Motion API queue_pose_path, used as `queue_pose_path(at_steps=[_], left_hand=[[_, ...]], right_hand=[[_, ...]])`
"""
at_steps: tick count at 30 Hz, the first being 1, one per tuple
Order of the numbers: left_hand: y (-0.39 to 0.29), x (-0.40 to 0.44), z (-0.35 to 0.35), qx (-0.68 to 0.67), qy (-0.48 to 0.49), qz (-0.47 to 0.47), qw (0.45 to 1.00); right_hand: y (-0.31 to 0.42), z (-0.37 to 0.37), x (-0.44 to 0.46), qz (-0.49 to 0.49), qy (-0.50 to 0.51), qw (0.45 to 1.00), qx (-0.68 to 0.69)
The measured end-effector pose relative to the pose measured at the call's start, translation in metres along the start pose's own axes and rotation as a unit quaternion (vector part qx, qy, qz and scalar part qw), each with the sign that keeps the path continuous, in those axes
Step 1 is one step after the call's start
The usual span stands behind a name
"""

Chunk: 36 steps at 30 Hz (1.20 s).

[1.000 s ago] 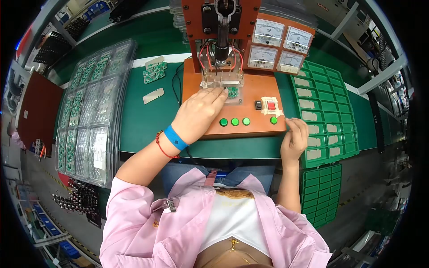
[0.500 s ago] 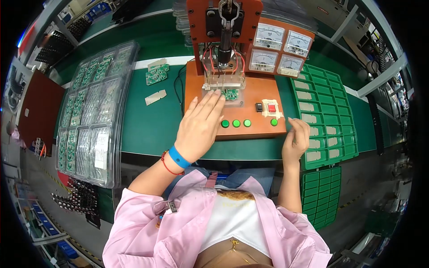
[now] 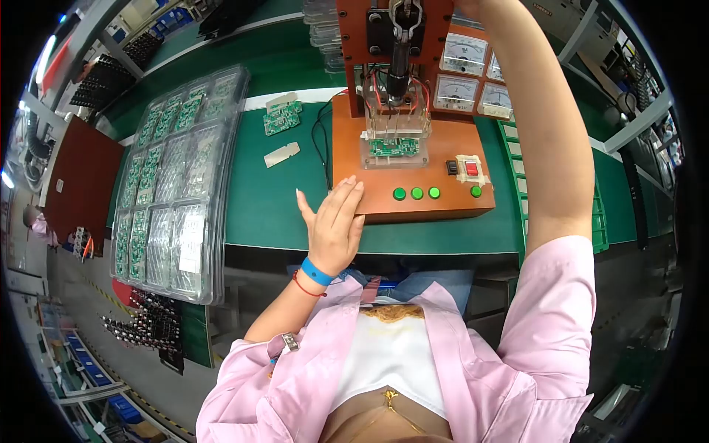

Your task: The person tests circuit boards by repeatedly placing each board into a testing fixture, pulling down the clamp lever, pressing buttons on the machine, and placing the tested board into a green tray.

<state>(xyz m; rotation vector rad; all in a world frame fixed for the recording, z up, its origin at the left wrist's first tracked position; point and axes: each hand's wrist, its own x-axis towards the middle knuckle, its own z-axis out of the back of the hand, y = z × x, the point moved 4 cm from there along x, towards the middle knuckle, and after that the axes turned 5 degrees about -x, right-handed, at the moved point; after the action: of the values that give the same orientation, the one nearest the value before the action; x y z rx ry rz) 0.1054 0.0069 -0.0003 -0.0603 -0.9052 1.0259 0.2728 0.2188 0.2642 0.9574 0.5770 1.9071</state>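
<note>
My left hand (image 3: 335, 227) rests at the front left corner of the orange test fixture (image 3: 450, 203), fingers stretched out and holding nothing. A green circuit board (image 3: 394, 147) sits in the fixture's clear holder (image 3: 417, 162), beneath a clear probe plate (image 3: 399, 128) with red wires. My right arm reaches up to the top edge of the view, beside the fixture's upper part. Only the base of my right hand (image 3: 473, 7) shows there; its fingers are hidden, so any grip cannot be seen.
Left of the fixture lie circuit boards (image 3: 283, 118) and a pale flat piece (image 3: 282, 155). Stacked clear trays (image 3: 229, 148) hold more boards. Green buttons (image 3: 417, 193) and a red switch (image 3: 472, 169) line the fixture's front. A green tray (image 3: 600, 221) lies partly behind my right arm.
My left hand has drawn back from the circuit board to the fixture's front left corner. My right hand has risen from beside the green tray to the top of the view.
</note>
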Motion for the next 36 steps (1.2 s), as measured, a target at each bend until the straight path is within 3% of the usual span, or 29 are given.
queue_pose_path(at_steps=[1, 2, 3, 4, 6, 7, 10, 13, 15, 17, 19, 20, 27, 29, 30, 32, 33, 36], left_hand=[[0.001, -0.001, 0.000, -0.005, -0.003, -0.001, 1.000], [0.002, -0.002, 0.000, -0.007, -0.004, -0.002, 1.000], [0.003, -0.001, 0.000, -0.010, -0.006, -0.005, 1.000], [0.003, -0.001, 0.000, -0.014, -0.007, -0.006, 1.000], [0.002, -0.001, 0.001, -0.015, -0.003, -0.003, 1.000], [0.001, 0.000, 0.002, -0.013, 0.002, -0.001, 1.000], [0.000, 0.001, 0.002, -0.012, 0.007, -0.002, 1.000], [0.000, 0.000, 0.002, -0.010, 0.010, -0.002, 1.000], [0.001, -0.002, 0.000, -0.019, 0.002, -0.003, 1.000], [0.001, -0.002, 0.000, -0.018, 0.005, -0.004, 1.000], [0.001, -0.002, -0.001, -0.022, 0.005, -0.007, 1.000], [0.001, -0.002, 0.000, -0.022, 0.004, -0.007, 1.000], [0.000, -0.002, 0.000, 0.000, 0.007, -0.007, 1.000], [0.000, -0.002, 0.000, -0.002, 0.007, -0.006, 1.000], [0.000, -0.002, 0.000, -0.003, 0.006, -0.006, 1.000], [0.001, -0.002, 0.000, -0.007, 0.007, -0.009, 1.000], [0.001, -0.002, 0.000, -0.013, 0.004, -0.006, 1.000], [0.001, -0.002, 0.000, -0.028, -0.001, -0.005, 1.000]], right_hand=[[0.016, -0.002, -0.012, 0.068, -0.077, 0.995, 0.000], [0.031, -0.001, -0.033, 0.141, -0.075, 0.987, 0.018], [0.047, -0.001, -0.055, 0.212, -0.069, 0.974, 0.035], [0.069, 0.009, -0.090, 0.285, 0.015, 0.956, 0.073], [0.067, -0.009, -0.130, 0.407, -0.006, 0.908, -0.099], [0.043, -0.035, -0.145, 0.438, -0.111, 0.839, -0.304], [0.020, -0.051, -0.175, 0.368, -0.108, 0.884, -0.267], [-0.025, -0.031, -0.212, 0.276, -0.213, 0.926, -0.145], [-0.067, -0.026, -0.235, 0.094, -0.272, 0.947, -0.146], [-0.128, -0.036, -0.251, -0.098, -0.262, 0.959, -0.048], [-0.153, -0.050, -0.260, -0.293, -0.134, 0.918, 0.231], [-0.159, -0.054, -0.259, -0.307, -0.065, 0.904, 0.290], [-0.169, -0.058, -0.269, -0.290, -0.113, 0.892, 0.327], [-0.157, -0.058, -0.277, -0.237, -0.205, 0.936, 0.161], [-0.143, -0.055, -0.284, -0.166, -0.231, 0.959, 0.010], [-0.102, -0.062, -0.296, -0.005, -0.267, 0.940, -0.211], [-0.091, -0.074, -0.302, 0.059, -0.250, 0.932, -0.257], [-0.082, -0.115, -0.319, 0.109, -0.141, 0.937, -0.301]])
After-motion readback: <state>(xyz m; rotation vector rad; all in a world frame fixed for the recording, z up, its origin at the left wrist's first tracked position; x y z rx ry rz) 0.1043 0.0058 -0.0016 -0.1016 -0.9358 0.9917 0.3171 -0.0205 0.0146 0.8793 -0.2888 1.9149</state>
